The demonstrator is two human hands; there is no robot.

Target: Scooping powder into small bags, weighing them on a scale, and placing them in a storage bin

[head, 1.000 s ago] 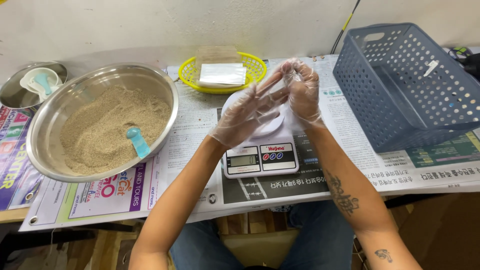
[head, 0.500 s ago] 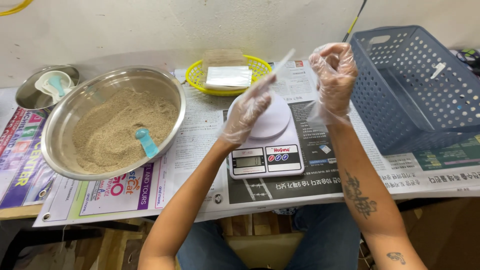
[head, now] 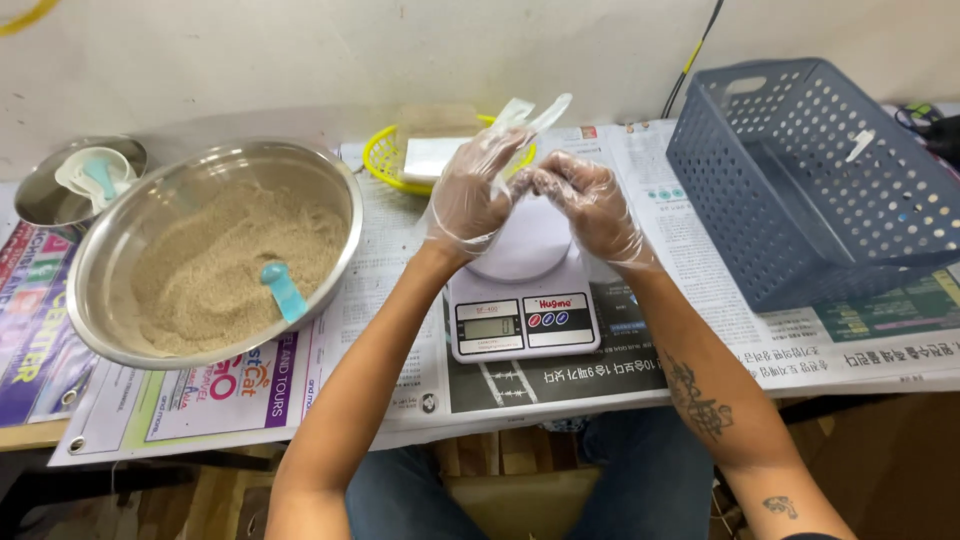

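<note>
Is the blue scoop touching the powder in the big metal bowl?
Touching. The head view shows the blue scoop lying in the tan powder inside the metal bowl, its lower end sunk in.
</note>
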